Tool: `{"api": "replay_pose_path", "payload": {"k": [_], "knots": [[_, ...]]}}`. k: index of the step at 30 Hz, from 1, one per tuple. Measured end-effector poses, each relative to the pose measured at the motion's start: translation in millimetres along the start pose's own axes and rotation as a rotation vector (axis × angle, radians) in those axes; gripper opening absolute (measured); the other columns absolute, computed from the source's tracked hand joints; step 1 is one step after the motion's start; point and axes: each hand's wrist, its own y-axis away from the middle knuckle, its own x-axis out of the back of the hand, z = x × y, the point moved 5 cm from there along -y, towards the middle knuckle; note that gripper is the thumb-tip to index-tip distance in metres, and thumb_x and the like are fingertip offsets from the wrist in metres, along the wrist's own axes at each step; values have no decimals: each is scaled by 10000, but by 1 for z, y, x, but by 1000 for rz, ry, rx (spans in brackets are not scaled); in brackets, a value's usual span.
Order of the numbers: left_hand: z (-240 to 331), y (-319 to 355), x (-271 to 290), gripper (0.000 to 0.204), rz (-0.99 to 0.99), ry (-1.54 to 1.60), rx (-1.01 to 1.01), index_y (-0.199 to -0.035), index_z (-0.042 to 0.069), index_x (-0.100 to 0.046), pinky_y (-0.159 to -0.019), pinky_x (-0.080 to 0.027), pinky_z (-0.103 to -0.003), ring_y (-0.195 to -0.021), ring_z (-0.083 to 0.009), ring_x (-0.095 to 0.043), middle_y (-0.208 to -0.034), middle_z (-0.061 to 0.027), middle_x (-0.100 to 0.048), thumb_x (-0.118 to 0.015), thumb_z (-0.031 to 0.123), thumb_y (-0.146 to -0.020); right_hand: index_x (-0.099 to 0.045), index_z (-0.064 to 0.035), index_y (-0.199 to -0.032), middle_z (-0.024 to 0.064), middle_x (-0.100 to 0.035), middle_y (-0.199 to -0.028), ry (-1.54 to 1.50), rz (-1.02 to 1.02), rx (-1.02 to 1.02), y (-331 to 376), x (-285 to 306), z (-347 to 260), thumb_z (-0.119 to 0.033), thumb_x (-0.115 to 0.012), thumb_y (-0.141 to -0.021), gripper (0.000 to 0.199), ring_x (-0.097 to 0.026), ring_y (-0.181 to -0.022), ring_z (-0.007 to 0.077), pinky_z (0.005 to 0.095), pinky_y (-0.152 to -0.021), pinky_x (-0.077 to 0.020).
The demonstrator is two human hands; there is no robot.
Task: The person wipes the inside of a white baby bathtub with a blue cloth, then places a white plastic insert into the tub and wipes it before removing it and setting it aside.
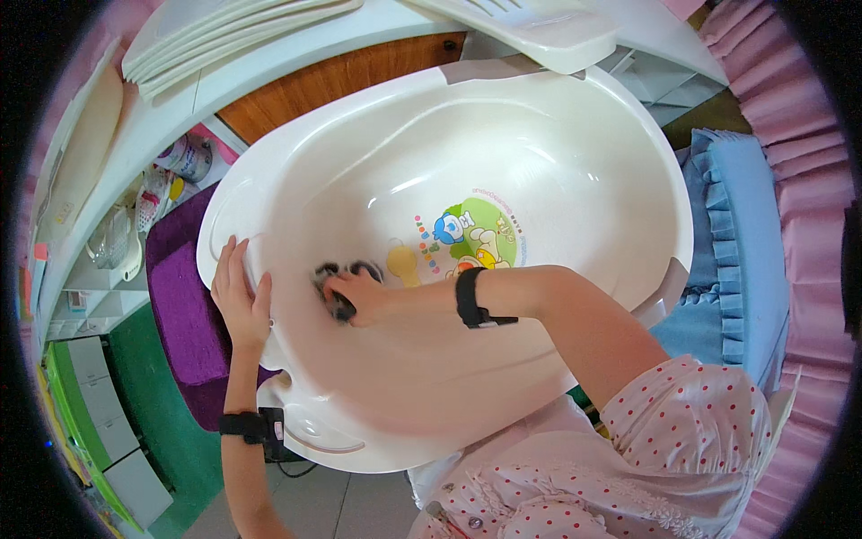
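- Head view, looking down: a white tub (539, 153) is filling most of the frame, tilted, its long axis running from lower left to upper right.
- Left hand (241, 301) is lying on the tub's left rim, fingers together and pointing up, flat against the plastic; it is bracing more than gripping, nothing enclosed in it.
- Right hand (359, 296) is reaching across inside the tub, forearm coming in from the right, wrist wearing a black band (469, 298).
- Right fingers (339, 289) are curled down onto a small dark thing (343, 310) pressed against the tub's inner wall near the left side; dark rounded bits are showing above and below the fingers. What it is, cannot tell; mostly hidden by the hand.
- Key relation: the dark thing is sitting directly under the right fingertips, just inside the rim from the left hand; the two hands are near each other, with the tub wall between them. Right hand is the one on it.
- A colourful cartoon sticker (471, 234) is lying on the tub floor, just right of the right hand.
- Around: purple mat (180, 314) under the tub at left, blue frilled cloth (741, 234) at right, white lids (224, 36) stacked at top left.
- Left wrist is also carrying a black strapped device (256, 424).
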Motion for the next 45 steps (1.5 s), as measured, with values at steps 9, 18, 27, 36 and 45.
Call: {"api": "replay_pose_path", "payload": {"k": [9,18,27,36,45], "knots": [[10,4,-1,489,-11,-17,11,-1201,90,-435,-975,-214,-397,-1221,-268,-318,-1295,-109,-390,-549,195,-737,-545,-118,-906,75,-573,-838,78,-836,-28,107,-18,31,-71,-597,-543,370,-534,-795,255,380,-639,-418],[-7,10,-5,486,12,-4,-27,-1217,83,-426,-969,-227,-393,-1207,-280,-335,-1295,-114,-392,-537,234,-768,-462,-371,-1143,-27,-421,-1173,794,-740,90,170,6,33,-208,-613,-680,513,-332,-1119,270,654,-829,-278],[1,3,-8,481,-20,11,-40,-1214,66,-423,-982,-240,-397,-1204,-296,-343,-1293,-126,-392,-524,182,-759,-511,-411,-1048,-58,-402,-1185,1144,-410,723,124,40,78,-225,-457,-796,318,-384,-1054,214,668,-899,-209],[-10,2,-9,475,-64,187,14,-1217,8,-415,-993,-262,-400,-1208,-321,-347,-1299,-172,-377,-470,210,-790,-514,-350,-1055,-29,-366,-1270,1372,-223,400,76,212,150,-194,-489,-781,316,-389,-1097,207,502,-902,-308],[-14,4,-16,504,-115,279,39,-1274,-4,-340,-1047,-169,-395,-1278,-280,-227,-1366,-170,-261,-472,96,-798,-631,-212,-920,64,-423,-1192,1557,-572,-378,282,290,209,-224,-532,-757,192,-337,-1123,308,555,-888,-255]]}}
